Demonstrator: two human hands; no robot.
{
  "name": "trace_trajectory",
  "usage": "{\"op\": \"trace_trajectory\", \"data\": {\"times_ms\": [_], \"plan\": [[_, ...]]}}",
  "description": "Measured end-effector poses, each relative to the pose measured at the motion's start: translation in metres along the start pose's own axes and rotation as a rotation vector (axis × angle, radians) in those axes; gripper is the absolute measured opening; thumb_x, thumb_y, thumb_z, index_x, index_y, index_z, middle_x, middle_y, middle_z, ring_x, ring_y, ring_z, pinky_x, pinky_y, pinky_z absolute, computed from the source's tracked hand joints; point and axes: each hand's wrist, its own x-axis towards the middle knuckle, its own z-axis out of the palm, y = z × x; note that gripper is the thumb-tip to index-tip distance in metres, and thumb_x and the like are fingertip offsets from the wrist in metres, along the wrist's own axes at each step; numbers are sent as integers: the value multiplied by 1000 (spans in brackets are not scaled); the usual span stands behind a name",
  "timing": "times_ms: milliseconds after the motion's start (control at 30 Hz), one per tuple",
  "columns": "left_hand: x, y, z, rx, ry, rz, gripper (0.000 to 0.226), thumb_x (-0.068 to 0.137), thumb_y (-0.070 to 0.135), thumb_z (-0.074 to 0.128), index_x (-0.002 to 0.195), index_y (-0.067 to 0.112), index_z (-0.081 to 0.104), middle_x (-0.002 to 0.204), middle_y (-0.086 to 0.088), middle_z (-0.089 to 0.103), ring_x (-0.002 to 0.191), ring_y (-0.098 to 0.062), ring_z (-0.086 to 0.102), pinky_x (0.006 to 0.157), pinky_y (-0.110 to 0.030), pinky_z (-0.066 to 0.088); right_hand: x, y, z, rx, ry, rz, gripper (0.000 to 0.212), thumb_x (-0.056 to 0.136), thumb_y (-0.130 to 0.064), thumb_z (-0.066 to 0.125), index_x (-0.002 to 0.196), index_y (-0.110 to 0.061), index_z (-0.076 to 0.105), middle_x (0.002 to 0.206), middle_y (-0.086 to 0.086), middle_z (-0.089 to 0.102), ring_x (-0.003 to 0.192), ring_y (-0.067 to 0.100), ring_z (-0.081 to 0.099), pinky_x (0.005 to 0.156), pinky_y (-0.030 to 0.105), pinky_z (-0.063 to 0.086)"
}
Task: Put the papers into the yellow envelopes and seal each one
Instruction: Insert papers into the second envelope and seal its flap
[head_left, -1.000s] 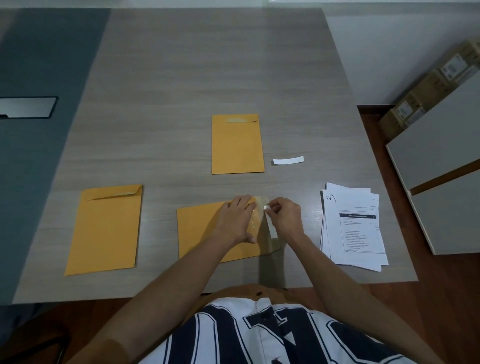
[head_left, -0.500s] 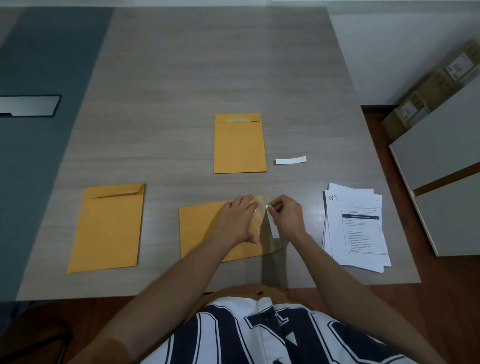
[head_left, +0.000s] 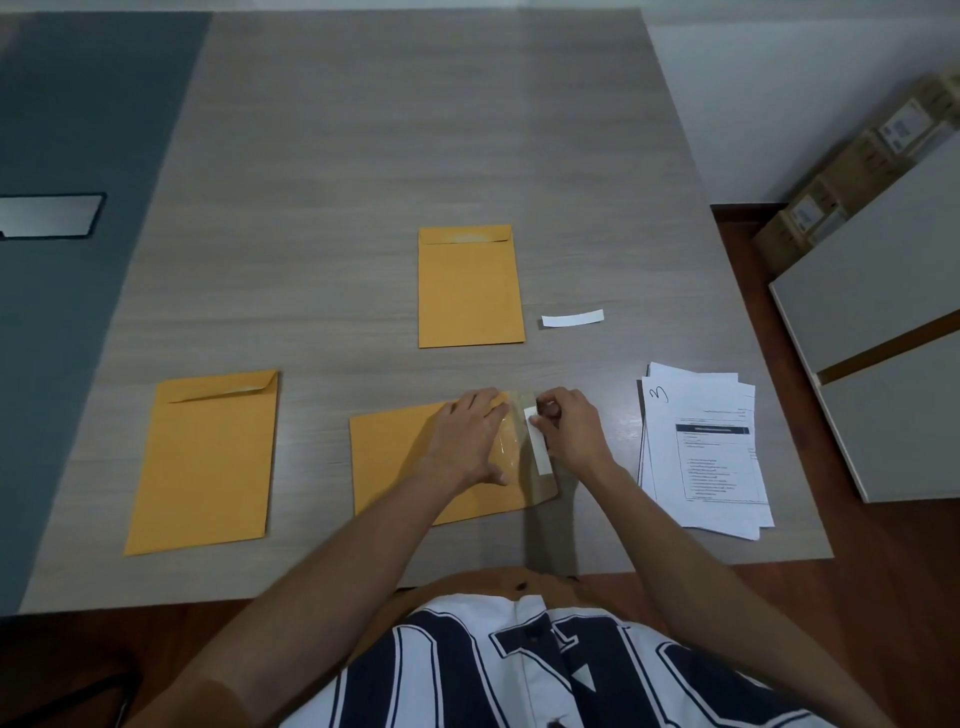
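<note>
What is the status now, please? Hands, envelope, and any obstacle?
Left hand flat on near envelope. Right hand pinches white strip at its open flap. Two more envelopes and paper stack wait. Nothing in the way.

On the worktop (head_left: 363, 156), the left hand (head_left: 470, 439) presses flat on a sideways yellow envelope (head_left: 395, 462) at 6 o'clock, while the right hand (head_left: 571, 431) pinches a white strip (head_left: 537, 441) at its open flap (glossy underneath). A flap-down envelope (head_left: 470, 291) lies at 12, a loose strip (head_left: 571, 318) beside it, another envelope (head_left: 205, 462) at 9, papers (head_left: 706, 452) at 3.
</note>
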Motion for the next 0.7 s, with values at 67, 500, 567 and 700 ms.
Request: {"op": "trace_trajectory", "data": {"times_ms": [67,500,567,700], "plan": [[1,0,0,3,-6,-4,105,67,56,80,151,22,29,159,-2,20,146,-22,17,117,-41,25,-5,0,2,-30,10,-56,30,90,-13,67,120,-11,63,101,-2,49,84,9,53,78,9,43],[-1,1,-1,4,-5,-8,104,68,57,79,152,23,28,160,-2,20,147,-23,16,118,-42,24,-12,0,11,-117,67,-94,25,91,-18,66,114,-7,67,109,7,58,91,19,63,88,34,55],[-1,1,-1,1,-7,-7,104,68,57,79,152,23,28,160,-2,19,147,-23,16,118,-42,24,-10,0,10,-81,73,-61,20,90,-19,68,107,-9,67,106,6,58,89,17,62,86,32,55],[-1,2,-2,7,-5,-4,105,68,57,80,152,22,28,160,-2,20,147,-23,17,117,-42,24,-4,-3,9,-51,74,-12,19,87,-19,71,104,-10,67,103,4,58,88,16,61,84,30,55]]}}
